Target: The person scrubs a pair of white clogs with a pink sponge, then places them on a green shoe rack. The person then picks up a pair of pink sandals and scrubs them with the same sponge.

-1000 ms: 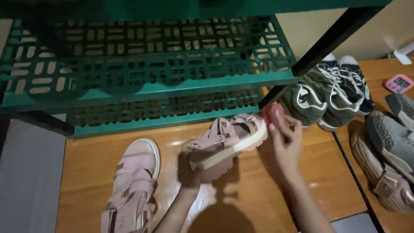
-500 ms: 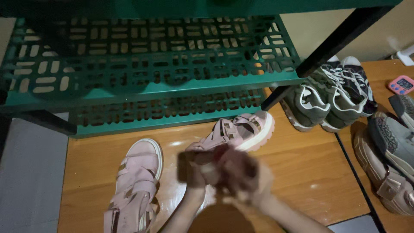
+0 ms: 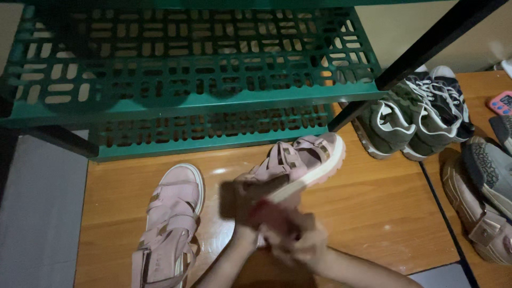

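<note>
Gripping the heel end of a pink strappy sandal (image 3: 298, 165), the left hand (image 3: 248, 200) has its fingers (image 3: 234, 194) wrapped over the back of the shoe, clenched on it. The right hand (image 3: 293, 234) sits just beside and below the left, touching the same heel end from underneath; it is blurred, so whether its fingers are closed on the sandal or only pressed against it cannot be told. Both forearms come up from the bottom edge of the view and meet at the shoe.

That sandal is tilted, its pale thick sole turned toward the right and its toe pointing up and away toward the green rack (image 3: 186, 69), raised a little off the wooden floor (image 3: 373, 213). Its mate, a second pink sandal (image 3: 168, 224), lies flat on the floor to the left, toe toward the rack, near the left forearm but apart from it.

Beyond the hands, the rack's perforated green shelves fill the upper part of the view, carried on black posts (image 3: 426, 45). To the right of the post stands a pair of grey-green sneakers (image 3: 405, 122) with white laces, side by side. Further right lie brown and grey sandals (image 3: 482, 197), overlapping each other. A small pink object (image 3: 501, 101) rests at the right edge.
</note>
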